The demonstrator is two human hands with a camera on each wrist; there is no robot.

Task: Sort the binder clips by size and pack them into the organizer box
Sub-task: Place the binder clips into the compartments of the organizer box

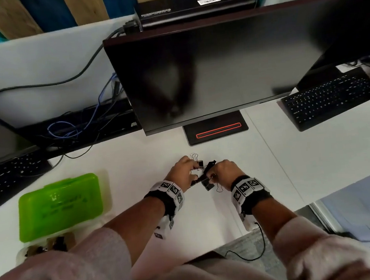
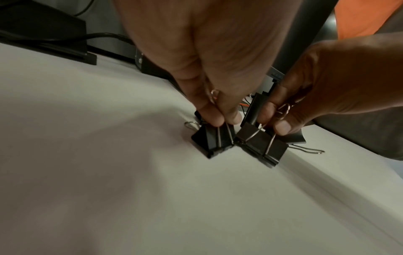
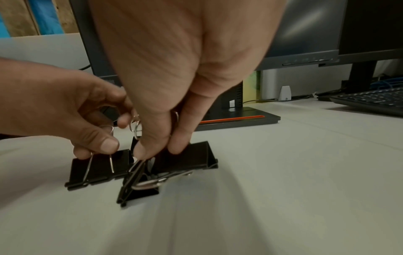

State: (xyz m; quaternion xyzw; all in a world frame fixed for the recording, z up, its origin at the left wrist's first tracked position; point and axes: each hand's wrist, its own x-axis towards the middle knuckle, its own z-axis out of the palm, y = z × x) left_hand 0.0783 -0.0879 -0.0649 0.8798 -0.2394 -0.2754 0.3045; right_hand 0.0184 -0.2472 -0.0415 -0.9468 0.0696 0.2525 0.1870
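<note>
Lying open at eight o'clock, green organizer box (image 1: 59,206), some clips inside its near half. Pinching black binder clips (image 2: 214,139) by wire handles, left hand (image 1: 181,174) and right hand (image 1: 225,172), fingers curled tight.

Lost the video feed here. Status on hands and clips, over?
Left hand pinching one black clip's wire handles. Right hand pinching another clip. Green box off left. Nothing blocking.

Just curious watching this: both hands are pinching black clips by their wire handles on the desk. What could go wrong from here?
1. The clips lie touching in a cluster, and lifting one might drag another.
2. The left hand and right hand pinch thin wire handles; a clip could slip.
3. The green box sits far left, so a clip could drop on the way.
</note>
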